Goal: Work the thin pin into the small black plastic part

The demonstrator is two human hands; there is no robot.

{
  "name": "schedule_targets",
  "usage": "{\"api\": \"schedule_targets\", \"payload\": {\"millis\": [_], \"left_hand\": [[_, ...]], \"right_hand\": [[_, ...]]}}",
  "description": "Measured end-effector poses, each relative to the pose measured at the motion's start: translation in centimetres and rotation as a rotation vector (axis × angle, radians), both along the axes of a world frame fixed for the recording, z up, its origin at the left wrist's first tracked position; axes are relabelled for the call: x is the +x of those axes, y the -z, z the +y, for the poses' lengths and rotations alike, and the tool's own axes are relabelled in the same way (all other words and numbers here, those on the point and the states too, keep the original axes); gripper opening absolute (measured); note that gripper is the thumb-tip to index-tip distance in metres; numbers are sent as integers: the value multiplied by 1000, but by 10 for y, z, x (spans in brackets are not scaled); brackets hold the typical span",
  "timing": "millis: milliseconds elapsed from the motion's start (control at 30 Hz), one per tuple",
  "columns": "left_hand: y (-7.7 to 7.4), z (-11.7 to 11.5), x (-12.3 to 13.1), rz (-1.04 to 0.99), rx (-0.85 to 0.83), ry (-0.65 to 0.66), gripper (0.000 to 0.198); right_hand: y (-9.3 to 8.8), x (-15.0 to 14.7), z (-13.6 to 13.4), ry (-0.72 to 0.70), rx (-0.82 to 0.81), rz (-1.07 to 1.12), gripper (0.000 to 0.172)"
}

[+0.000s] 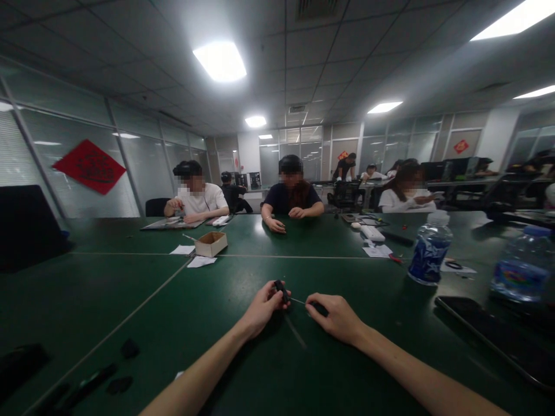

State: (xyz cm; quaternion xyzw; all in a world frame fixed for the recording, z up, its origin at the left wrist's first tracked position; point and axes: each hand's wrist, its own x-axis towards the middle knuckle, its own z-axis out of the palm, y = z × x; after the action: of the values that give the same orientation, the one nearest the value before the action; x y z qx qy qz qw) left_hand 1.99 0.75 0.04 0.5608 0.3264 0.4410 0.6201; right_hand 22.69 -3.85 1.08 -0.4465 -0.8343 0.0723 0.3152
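Held in the fingers of my left hand [263,309] is a small black block-like part [280,286], raised a little over the green table. My right hand [336,316] is wrapped round the dark handle of a screwdriver [298,300]. Its thin metal shaft points left and its tip reaches the black part; whether it sits inside a hole is too small to tell. Several black pieces [119,384] lie on the table to the left of my left forearm, blurred and dark.
A phone [489,329] and two plastic bottles, one clear with a blue label [430,248], stand at the right. Ahead is a small cardboard box [211,244] with papers. Across the green table [143,277] sit several people. A black object [30,225] rises at far left.
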Motion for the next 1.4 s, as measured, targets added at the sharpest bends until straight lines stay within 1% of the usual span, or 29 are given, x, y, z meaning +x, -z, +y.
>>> {"api": "schedule_targets", "payload": {"millis": [200,300,433,533,733,867,1000,1067,1233,1400], "left_hand": [[0,0,0,31,45,6,43],[-3,-3,0,73,61,14,41],[-9,-8,-2,139,75,58,39],[-10,-8,-3,124,80,60,42],[-13,-8,-1,94,37,65,43],[-12,-7,-1,94,48,62,44],[-8,-5,-1,145,93,33,45],[-7,-4,0,166,103,17,41],[-7,-4,0,201,86,4,22],[-7,-4,0,202,90,23,21]], "right_hand": [[1,0,0,15,12,-14,22],[3,1,0,6,26,20,23],[2,1,0,12,25,47,23],[1,0,-1,17,11,37,24],[1,0,0,26,15,26,23],[0,0,-1,18,9,36,23],[-1,-1,-2,27,2,28,22],[-2,-2,-2,31,-10,21,23],[-2,-3,-2,41,-1,21,24],[0,-2,-2,23,2,21,24]]}}
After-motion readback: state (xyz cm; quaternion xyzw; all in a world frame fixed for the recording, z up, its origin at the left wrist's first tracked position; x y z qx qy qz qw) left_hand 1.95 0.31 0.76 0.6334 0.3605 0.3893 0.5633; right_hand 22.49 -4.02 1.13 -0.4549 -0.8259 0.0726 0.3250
